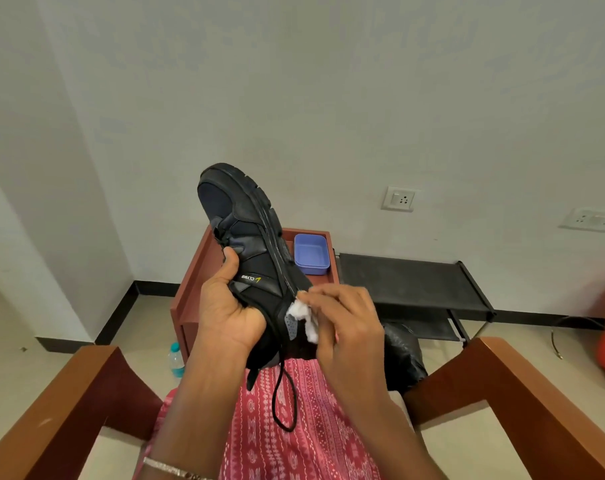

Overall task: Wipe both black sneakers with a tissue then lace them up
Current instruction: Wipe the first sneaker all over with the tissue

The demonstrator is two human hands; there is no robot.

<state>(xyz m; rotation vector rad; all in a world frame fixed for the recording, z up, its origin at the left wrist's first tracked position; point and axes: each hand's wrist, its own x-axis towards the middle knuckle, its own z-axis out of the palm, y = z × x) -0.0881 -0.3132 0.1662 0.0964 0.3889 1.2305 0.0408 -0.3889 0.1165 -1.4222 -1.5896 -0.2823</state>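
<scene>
White walls and a reddish wooden side table (193, 271) fill the background of the head view. Up front, the left hand (230, 306) grips the black sneaker (256, 258) at its collar, thumb up the side, holding it above the lap. The right hand (342, 320) pinches a crumpled white tissue (303, 315) against the heel-side edge by the sole. Toe points up and away, leaning left; heel low, sole facing right, long axis a steep diagonal. Wiping looks underway on this shoe. A loose lace (283, 400) dangles, so lacing isn't done. No second sneaker is clearly identifiable.
</scene>
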